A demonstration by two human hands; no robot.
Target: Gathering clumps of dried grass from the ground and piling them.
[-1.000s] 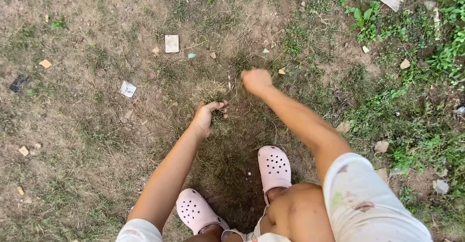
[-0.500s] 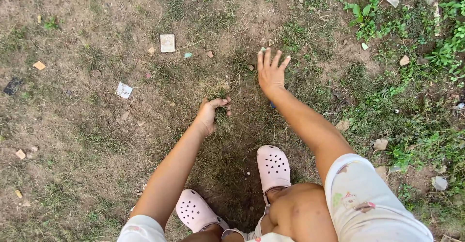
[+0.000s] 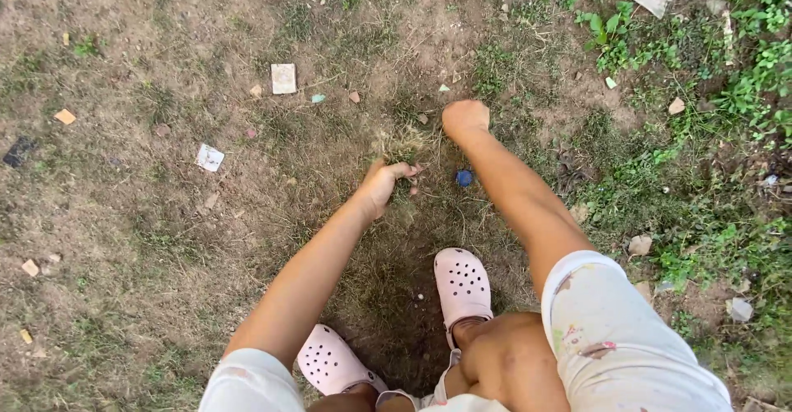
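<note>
head view: I crouch over patchy dirt, pink clogs (image 3: 462,284) under me.
left hand (image 3: 386,183): fingers pinched on a dry grass tuft (image 3: 404,142), rooted just ahead of my knuckles.
right hand (image 3: 465,117): clenched into a fist low over the ground just right of the tuft; whether it grips anything, cannot tell.
nearby: blue bit (image 3: 464,178) between my forearms; small tile (image 3: 283,78) well apart.
risk: brittle blades may snap above the root; a sudden give could tip me back.
</note>
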